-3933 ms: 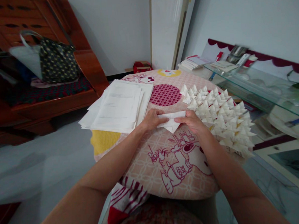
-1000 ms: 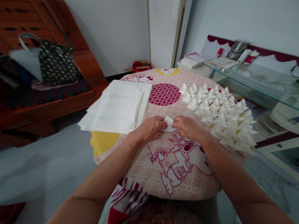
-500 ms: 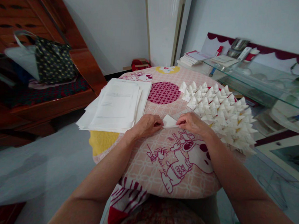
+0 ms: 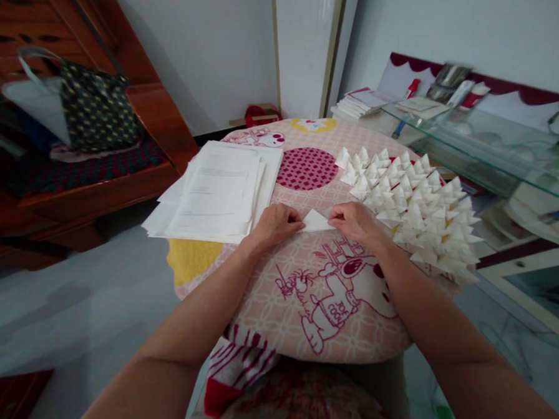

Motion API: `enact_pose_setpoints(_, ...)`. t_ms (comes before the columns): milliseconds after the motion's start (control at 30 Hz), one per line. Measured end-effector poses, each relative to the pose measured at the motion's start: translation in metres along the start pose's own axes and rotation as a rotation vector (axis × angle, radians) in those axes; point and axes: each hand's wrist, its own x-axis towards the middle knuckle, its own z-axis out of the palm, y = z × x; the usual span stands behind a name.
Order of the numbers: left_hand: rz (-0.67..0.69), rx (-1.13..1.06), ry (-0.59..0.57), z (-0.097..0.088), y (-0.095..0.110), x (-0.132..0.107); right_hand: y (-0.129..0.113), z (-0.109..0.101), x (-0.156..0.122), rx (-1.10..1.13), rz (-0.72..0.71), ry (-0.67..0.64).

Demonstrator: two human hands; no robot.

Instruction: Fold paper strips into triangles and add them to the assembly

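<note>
One folded white paper triangle, on the round, pink-patterned, cloth-covered desk; left hand and right hand pinch its opposite ends. To the left: one stack of white printed sheets. To the right: rows of pointed white folded-paper pieces.

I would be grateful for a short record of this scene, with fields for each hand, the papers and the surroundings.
Left hand: fingers curled at the left end of the folded paper
Right hand: fingers pinching its right end
Folded paper: white, one point facing away from the person
Paper stack: loose sheets, faint print on top, beyond the left hand
Pointed paper pieces: many, grouped in rows, beside the right hand
Table: rounded, covered with a patterned pink cloth
Background: dotted bag on a wooden bench
</note>
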Motion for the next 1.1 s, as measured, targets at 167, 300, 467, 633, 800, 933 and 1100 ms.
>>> enact_pose_setpoints(167,-0.036,0.012,-0.004,0.001,-0.001,0.001,0.003,0.004,0.002,-0.06,-0.011,0.025)
enact_pose_setpoints(300,-0.043,0.047,-0.007,0.002,-0.002,0.002,0.006,0.007,0.005,-0.055,-0.006,0.018)
enact_pose_setpoints(467,-0.003,0.082,0.018,0.004,-0.004,0.004,0.009,0.009,0.006,-0.029,-0.017,0.021)
enact_pose_setpoints(633,-0.018,0.107,0.014,0.005,-0.003,0.004,0.015,0.013,0.008,0.018,-0.047,0.024)
enact_pose_setpoints(800,-0.013,0.087,0.011,0.005,-0.002,0.004,0.016,0.014,0.009,0.061,-0.047,0.011)
enact_pose_setpoints(933,0.0,0.088,0.021,0.006,-0.003,0.004,0.016,0.013,0.01,0.085,-0.045,0.01)
enact_pose_setpoints(1100,0.01,0.115,0.034,0.006,-0.003,0.003,0.015,0.012,0.011,0.127,-0.027,0.003)
